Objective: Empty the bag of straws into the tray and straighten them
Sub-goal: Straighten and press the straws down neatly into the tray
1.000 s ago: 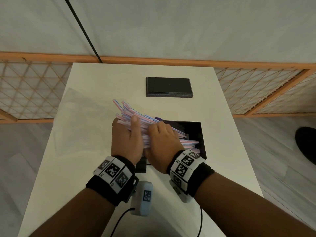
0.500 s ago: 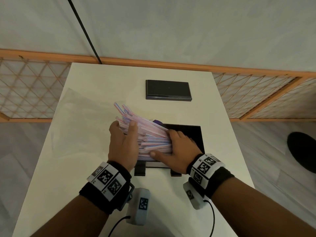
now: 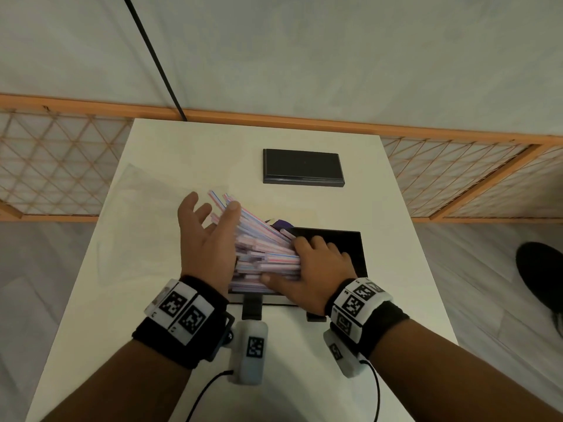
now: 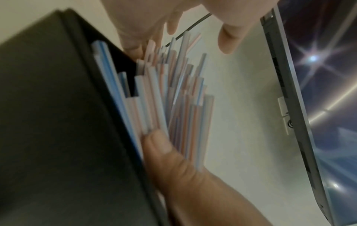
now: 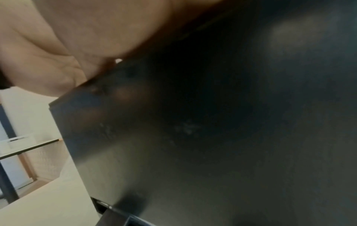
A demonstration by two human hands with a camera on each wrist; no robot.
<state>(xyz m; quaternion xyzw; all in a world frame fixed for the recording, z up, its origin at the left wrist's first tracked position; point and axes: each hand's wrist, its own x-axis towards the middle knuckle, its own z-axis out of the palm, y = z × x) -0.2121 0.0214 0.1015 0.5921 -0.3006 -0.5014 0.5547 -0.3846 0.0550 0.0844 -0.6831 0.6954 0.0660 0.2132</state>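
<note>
A bundle of pink, blue and white striped straws [image 3: 262,254] lies slanted across the left part of the black tray [image 3: 355,245], its far ends fanned out past the tray's left edge. My left hand [image 3: 207,236] is at those ends, fingers spread, with only the thumb touching the straws. My right hand [image 3: 316,266] cups the bundle's right ends inside the tray, thumb along the near side. The left wrist view shows the straws [image 4: 173,99] against the tray wall [image 4: 58,122]. The right wrist view shows mostly the dark tray [image 5: 193,137].
The clear plastic bag [image 3: 143,214] lies flat on the white table [image 3: 182,147] to the left. A second black tray [image 3: 303,167] sits at the back. Something purple [image 3: 280,223] peeks out behind the straws. A lattice fence borders the table.
My left hand has let go of the straws' left ends and spread its fingers. My right hand slid from the bundle's middle to its right ends. The straws lie a little lower in the tray.
</note>
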